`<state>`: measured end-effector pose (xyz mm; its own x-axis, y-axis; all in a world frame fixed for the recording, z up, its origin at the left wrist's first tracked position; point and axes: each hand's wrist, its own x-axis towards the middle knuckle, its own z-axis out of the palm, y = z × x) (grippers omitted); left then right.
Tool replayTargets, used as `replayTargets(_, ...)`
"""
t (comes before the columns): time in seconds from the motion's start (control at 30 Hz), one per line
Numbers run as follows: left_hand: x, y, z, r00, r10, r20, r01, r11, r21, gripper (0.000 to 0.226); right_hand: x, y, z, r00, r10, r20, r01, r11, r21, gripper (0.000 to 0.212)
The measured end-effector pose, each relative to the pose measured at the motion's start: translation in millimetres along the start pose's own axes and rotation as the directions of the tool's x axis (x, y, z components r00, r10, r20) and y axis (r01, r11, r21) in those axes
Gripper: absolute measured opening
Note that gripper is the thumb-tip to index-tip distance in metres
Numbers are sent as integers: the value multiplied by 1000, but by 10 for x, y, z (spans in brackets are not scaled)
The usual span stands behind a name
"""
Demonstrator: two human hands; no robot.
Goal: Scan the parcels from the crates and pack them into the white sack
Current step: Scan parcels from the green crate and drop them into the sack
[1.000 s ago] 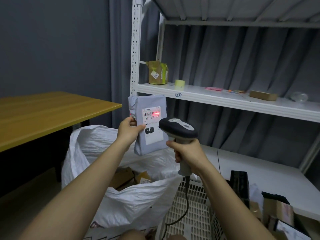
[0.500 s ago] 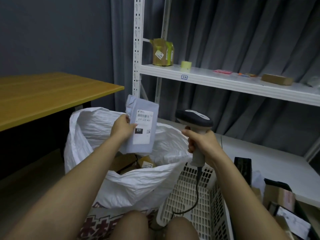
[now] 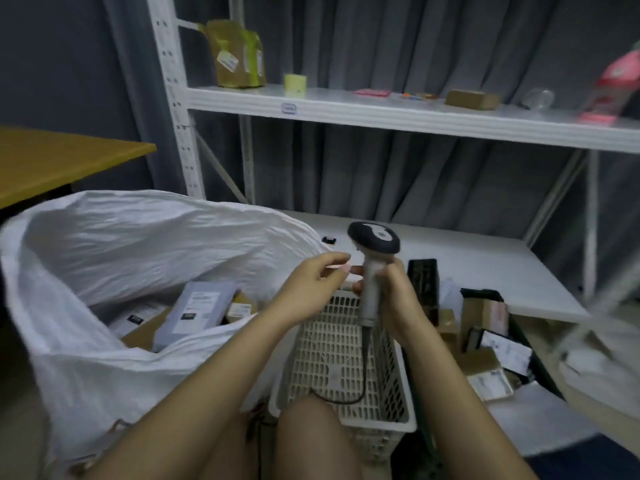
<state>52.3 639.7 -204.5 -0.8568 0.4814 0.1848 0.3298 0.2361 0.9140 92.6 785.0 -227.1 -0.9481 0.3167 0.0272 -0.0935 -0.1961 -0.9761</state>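
Above the white slotted crate (image 3: 341,358), the right hand (image 3: 394,292) grips the handle of a grey barcode scanner (image 3: 372,258), fingers curled round it so the dark head stands upright over the crate's far rim. Its black cable drops down into the crate and loops across the bottom. The left hand (image 3: 313,285) hovers just beside the scanner handle with loosely bent fingers and holds nothing; its fingertips reach toward the handle, though whether they touch it cannot be told.

To the left, the white sack (image 3: 114,247) stands open, its rim slumped outward. A grey mailer parcel (image 3: 199,310) with a white label lies flat inside it, near the sack's right-hand wall, on top of brown cardboard boxes and another labelled packet.

To the right of the white crate sits a dark crate (image 3: 519,344) holding several cardboard parcels with labels, crowded together. A black oblong object stands between the two crates; its kind is not clear.

Behind, a white metal shelf (image 3: 381,110) carries a torn cardboard box (image 3: 237,53) at its left end, a yellow tape roll (image 3: 295,84) just beside that, a small flat brown box (image 3: 471,99) further right, and a blurred pink item at the right edge. A wooden tabletop's (image 3: 59,164) corner shows at the left.
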Motion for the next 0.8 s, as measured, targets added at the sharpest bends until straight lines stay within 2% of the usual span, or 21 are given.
replayTargets(0.03, -6, -4, 199, 998, -17, 62, 19, 999, -35, 32, -42, 49, -100, 1000, 1, -28, -1, 1000, -9, 35)
replayTargets(0.13, -15, -138, 762, 973, -61, 221, 83, 993, -89, 25, -248, 286, -466, 995, 57, -78, -53, 997, 53, 23)
replayTargets(0.2, -56, -317, 1115, 962, -135, 238, 168, 978, -127, 29, -457, 436, -710, 982, 154, -110, -139, 982, 130, 36)
replayTargets(0.27, -139, -487, 1446, 956, -197, 217, 231, 962, -146, 35, -661, 601, -964, 967, 232, -106, -217, 967, 132, 46)
replayTargets(0.37, -280, -659, 1865, 937, -259, 235, 294, 947, -128, 37, -839, 839, -1335, 931, 317, -178, -329, 944, -38, 53)
replayTargets(0.47, -426, -762, 2173, 913, -288, 290, 334, 934, -126, 41, -999, 1074, -1746, 882, 271, -386, -364, 912, -191, 38)
replayTargets(0.57, -521, -841, 2336, 884, -302, 358, 370, 919, -137, 44, -1096, 1235, -2151, 796, 227, -561, -420, 874, -243, 32)
replayTargets(0.67, -523, -942, 2369, 858, -309, 410, 395, 907, -144, 43, -960, 1290, -2466, 757, 180, -628, -454, 836, -307, 27)
replayTargets(0.8, -503, -1087, 2343, 860, -321, 397, 395, 911, -119, 40, -495, 1329, -2781, 764, 183, -619, -511, 757, -407, 44)
